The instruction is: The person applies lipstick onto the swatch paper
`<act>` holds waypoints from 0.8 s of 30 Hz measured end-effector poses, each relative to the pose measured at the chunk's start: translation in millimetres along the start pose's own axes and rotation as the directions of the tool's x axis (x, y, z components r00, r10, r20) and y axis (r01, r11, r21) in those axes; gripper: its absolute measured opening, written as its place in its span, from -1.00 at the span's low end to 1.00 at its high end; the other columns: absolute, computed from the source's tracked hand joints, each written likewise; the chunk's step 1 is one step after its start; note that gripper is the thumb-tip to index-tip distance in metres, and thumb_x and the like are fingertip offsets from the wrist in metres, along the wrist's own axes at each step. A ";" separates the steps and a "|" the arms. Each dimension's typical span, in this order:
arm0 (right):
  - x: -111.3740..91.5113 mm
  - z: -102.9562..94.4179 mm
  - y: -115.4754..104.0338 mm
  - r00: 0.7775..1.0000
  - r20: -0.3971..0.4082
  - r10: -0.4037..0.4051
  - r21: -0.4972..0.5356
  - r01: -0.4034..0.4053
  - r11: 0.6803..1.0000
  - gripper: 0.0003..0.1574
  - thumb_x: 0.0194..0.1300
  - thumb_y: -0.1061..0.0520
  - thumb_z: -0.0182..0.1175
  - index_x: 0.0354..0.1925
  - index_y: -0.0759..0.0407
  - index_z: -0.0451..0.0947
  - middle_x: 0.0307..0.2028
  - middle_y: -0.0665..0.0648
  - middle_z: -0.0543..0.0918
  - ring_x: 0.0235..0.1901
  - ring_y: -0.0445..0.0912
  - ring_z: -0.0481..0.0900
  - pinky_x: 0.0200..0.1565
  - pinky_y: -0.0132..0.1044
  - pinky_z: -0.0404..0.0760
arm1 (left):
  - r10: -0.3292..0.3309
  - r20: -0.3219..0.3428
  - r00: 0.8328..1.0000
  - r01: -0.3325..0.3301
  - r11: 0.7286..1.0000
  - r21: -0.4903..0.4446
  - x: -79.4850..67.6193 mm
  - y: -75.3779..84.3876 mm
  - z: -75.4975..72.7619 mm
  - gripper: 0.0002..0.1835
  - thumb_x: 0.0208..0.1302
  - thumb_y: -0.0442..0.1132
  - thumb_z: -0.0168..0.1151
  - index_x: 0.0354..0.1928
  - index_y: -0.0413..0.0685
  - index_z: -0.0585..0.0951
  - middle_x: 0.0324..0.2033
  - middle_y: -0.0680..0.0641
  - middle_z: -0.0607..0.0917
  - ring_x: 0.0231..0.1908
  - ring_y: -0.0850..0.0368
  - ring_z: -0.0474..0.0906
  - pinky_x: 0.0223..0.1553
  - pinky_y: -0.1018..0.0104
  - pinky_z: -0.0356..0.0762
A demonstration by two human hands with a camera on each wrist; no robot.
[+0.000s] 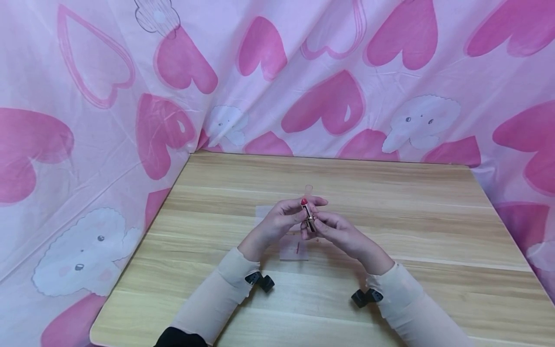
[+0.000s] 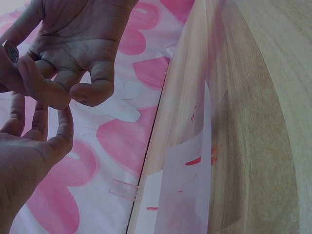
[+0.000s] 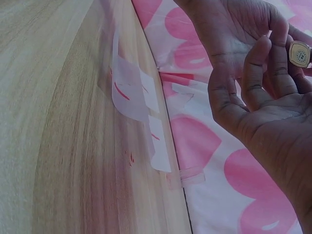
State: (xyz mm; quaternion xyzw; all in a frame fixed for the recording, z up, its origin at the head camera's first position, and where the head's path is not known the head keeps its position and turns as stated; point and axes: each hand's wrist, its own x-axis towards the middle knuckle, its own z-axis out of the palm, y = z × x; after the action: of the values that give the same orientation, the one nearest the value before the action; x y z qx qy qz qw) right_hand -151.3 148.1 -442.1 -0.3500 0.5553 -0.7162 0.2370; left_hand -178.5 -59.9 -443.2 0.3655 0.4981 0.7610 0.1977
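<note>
Both hands hold a lipstick (image 1: 308, 218) above the middle of the table. Its red bullet (image 1: 304, 202) stands out of the tube, tilted up and slightly left. My left hand (image 1: 282, 218) has its thumb and fingers on the upper part of the tube. My right hand (image 1: 340, 233) pinches the lower part near the base. The gold base end (image 3: 299, 53) shows among the fingers in the right wrist view. Below the hands lies a translucent paper sheet (image 1: 287, 253) with a red stroke on it. Fingers hide part of the tube.
A clear, cap-like piece (image 1: 309, 189) lies beyond the hands. Another pale sheet (image 1: 262, 212) is partly behind my left hand. Small red marks (image 3: 130, 158) show beside the sheets. The wooden table (image 1: 182, 270) meets a pink heart-patterned curtain (image 1: 225, 120) at the back and sides.
</note>
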 end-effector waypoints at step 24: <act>4.7 -3.9 -7.1 0.997 -0.073 -0.034 -0.154 0.022 0.988 -0.57 0.62 0.17 -0.12 0.30 0.29 0.44 -0.05 0.11 0.69 -0.01 -0.07 0.65 0.17 -0.22 0.54 | 0.042 -0.077 0.996 -0.037 0.997 0.060 9.4 4.9 -1.0 -0.78 0.34 -0.01 0.30 -0.03 0.22 0.76 0.21 -0.36 0.52 0.25 -0.10 0.42 0.18 0.13 0.42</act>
State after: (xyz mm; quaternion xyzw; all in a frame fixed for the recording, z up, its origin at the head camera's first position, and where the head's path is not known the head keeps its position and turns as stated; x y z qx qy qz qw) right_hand -156.9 149.0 -434.7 -0.3477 0.6123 -0.6873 0.1783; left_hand -185.1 -56.3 -435.7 0.3508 0.5204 0.7635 0.1521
